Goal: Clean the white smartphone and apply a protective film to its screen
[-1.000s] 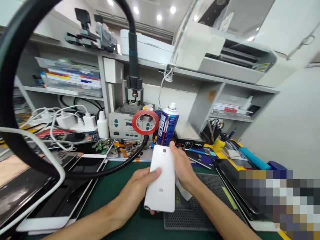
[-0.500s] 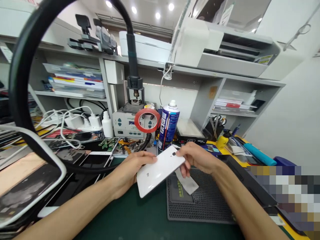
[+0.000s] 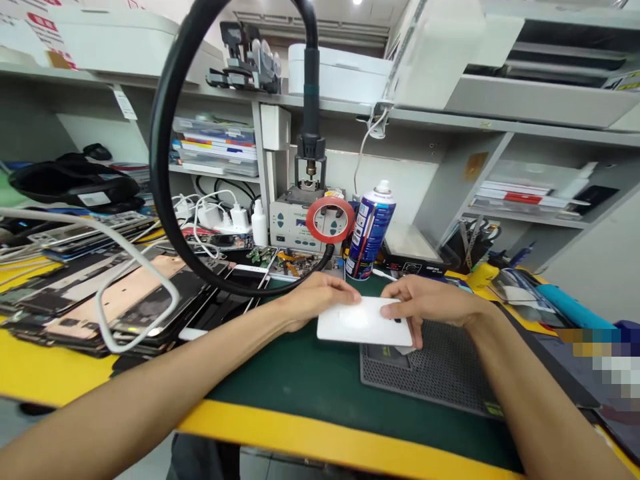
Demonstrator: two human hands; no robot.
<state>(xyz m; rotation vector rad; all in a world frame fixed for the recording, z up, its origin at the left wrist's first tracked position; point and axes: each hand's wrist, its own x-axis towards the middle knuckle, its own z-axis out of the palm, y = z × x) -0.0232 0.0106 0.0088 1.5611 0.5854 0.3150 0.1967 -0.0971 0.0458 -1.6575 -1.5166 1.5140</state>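
A white smartphone (image 3: pixel 361 325) lies nearly flat, back side up, just above the green mat (image 3: pixel 300 373) and the edge of a dark grid mat (image 3: pixel 440 373). My left hand (image 3: pixel 315 298) grips its left end, fingers curled over the top. My right hand (image 3: pixel 425 303) pinches its right end. A bit of white cloth shows under the phone's right corner.
A blue spray can (image 3: pixel 369 230), a red tape roll (image 3: pixel 330 220) and a grey station (image 3: pixel 295 223) stand behind. A black hose (image 3: pixel 160 160) loops at left over stacked phone screens (image 3: pixel 115 293). Tools and phones lie at right (image 3: pixel 515 283). The yellow table edge (image 3: pixel 320 440) is near.
The phone went from upright in my hands to tilted, then down nearly flat over the mats. My view has shifted back and to the left.
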